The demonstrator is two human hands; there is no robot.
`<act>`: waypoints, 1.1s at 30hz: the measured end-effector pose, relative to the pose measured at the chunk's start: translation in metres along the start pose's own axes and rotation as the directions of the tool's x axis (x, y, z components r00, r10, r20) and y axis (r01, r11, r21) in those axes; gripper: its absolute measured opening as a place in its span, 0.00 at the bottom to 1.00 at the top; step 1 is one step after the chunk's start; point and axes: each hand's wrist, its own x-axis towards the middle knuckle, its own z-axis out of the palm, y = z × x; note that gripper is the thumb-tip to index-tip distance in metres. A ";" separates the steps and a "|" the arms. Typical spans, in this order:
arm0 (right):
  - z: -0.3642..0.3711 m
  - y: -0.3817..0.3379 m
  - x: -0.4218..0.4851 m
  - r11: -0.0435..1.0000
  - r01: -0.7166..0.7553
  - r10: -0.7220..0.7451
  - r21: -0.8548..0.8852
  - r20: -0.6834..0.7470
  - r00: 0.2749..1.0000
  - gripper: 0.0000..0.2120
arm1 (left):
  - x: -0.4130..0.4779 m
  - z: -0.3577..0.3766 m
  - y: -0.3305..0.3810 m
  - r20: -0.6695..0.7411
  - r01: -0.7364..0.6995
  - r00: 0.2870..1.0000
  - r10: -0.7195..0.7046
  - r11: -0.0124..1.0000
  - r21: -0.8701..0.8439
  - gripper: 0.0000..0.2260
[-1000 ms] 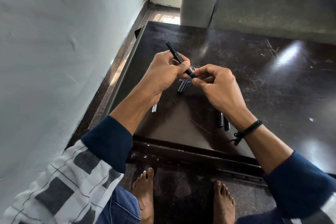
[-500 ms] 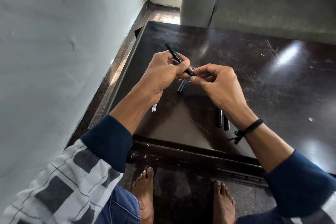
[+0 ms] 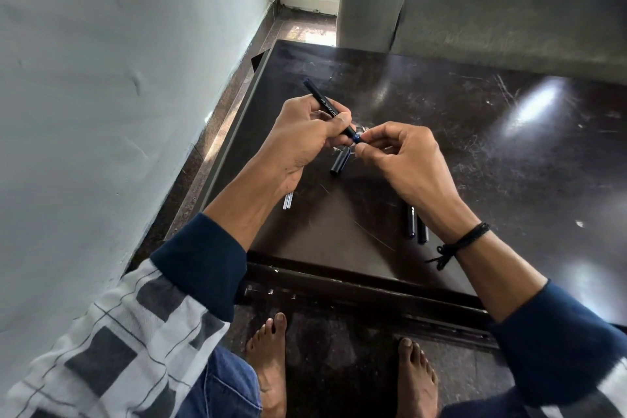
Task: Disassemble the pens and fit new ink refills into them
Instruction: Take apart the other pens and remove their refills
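Note:
My left hand [image 3: 305, 136] grips a black pen barrel [image 3: 327, 107] that slants up to the left above the dark table [image 3: 492, 153]. My right hand [image 3: 403, 159] pinches the blue front end [image 3: 356, 137] of that barrel between thumb and forefinger. What lies inside the right fingers is hidden. A black pen cap [image 3: 340, 162] lies on the table just under the hands. Two black pens [image 3: 416, 226] lie side by side near my right wrist. The ends of thin pale refills [image 3: 288, 203] show below my left wrist.
A white wall [image 3: 118, 95] runs close along the table's left edge. A grey sofa [image 3: 509, 3] stands behind the table. The table's front rail [image 3: 356, 285] is near my bare feet [image 3: 271, 356] on the floor.
The hands stay together on the pen. The blue front end now shows between barrel and right fingers; the right hand has shifted slightly right.

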 end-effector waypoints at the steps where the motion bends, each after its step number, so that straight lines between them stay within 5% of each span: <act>1: 0.000 0.000 0.000 1.000 0.009 -0.009 -0.005 0.005 1.000 0.04 | 0.000 0.000 0.001 -0.002 0.001 1.000 -0.001 1.000 0.002 0.05; 13: 0.000 0.002 0.001 1.000 -0.015 0.015 -0.009 0.010 1.000 0.02 | 0.000 0.000 0.001 -0.011 0.009 1.000 -0.009 1.000 -0.003 0.05; 18: -0.002 0.001 0.000 1.000 0.010 -0.009 -0.030 0.012 1.000 0.09 | 0.000 0.001 0.000 -0.012 0.005 1.000 -0.005 1.000 0.006 0.06; 29: 0.001 0.000 0.000 1.000 0.000 0.000 -0.001 0.020 1.000 0.02 | 0.001 0.001 -0.002 -0.003 -0.005 1.000 0.005 1.000 0.015 0.03; 33: 0.000 0.000 0.000 1.000 0.012 -0.012 -0.013 0.023 1.000 0.09 | 0.000 0.000 -0.001 -0.004 -0.005 1.000 0.005 1.000 0.007 0.03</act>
